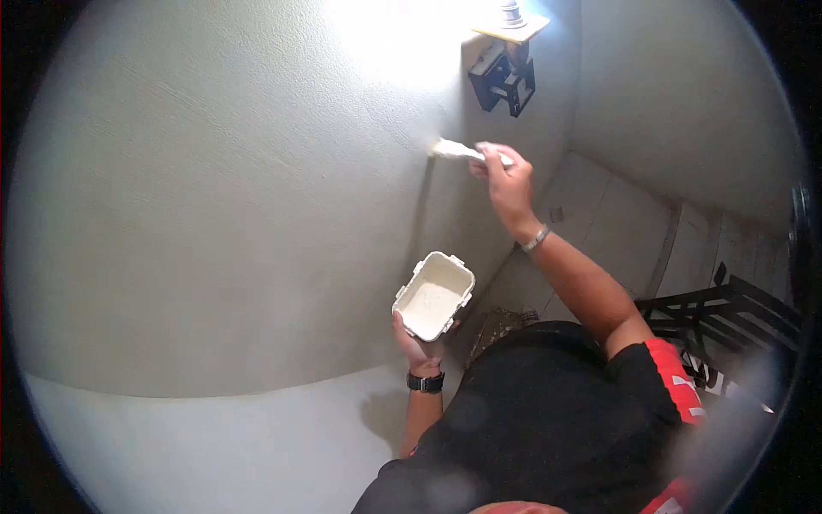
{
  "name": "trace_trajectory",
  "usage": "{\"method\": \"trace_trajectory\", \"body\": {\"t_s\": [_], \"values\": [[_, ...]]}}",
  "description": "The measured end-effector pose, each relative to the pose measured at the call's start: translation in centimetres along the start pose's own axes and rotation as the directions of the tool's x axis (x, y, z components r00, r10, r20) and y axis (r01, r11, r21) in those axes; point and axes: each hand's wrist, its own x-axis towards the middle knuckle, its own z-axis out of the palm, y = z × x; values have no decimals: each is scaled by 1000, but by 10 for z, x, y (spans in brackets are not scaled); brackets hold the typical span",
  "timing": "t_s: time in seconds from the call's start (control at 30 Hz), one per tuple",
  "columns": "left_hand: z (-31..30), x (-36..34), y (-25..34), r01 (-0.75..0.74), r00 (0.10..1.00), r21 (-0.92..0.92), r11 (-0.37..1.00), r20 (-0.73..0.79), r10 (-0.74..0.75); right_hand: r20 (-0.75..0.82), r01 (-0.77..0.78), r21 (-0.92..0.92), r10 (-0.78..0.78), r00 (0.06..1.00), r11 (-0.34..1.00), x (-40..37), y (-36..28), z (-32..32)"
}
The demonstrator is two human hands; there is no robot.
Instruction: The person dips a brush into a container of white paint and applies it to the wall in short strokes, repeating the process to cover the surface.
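Observation:
My right hand (507, 176) is closed around the handle of a paintbrush (458, 151). The brush's pale, paint-coated bristles are at the grey wall (257, 206); whether they press on it is hard to tell. Lower down, my left hand (418, 344) grips a white rectangular plastic tub (469, 287) from beneath, tilted so its inside faces me. Off-white paint (431, 306) covers the tub's bottom. Some of the left fingers are hidden behind the tub.
A bright lamp (511, 15) stands on a small board above a black bracket (503, 84) at the wall. Black metal shelving or railing (719, 313) is at the right. The lower wall band (197, 437) is white. Floor tiles (591, 214) show beyond my arm.

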Motion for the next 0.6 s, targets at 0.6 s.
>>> {"method": "trace_trajectory", "body": {"t_s": [0.6], "values": [[-4, 2, 0, 9, 998, -13, 1000, 67, -8, 55, 97, -7, -96, 994, 995, -3, -6, 8]]}}
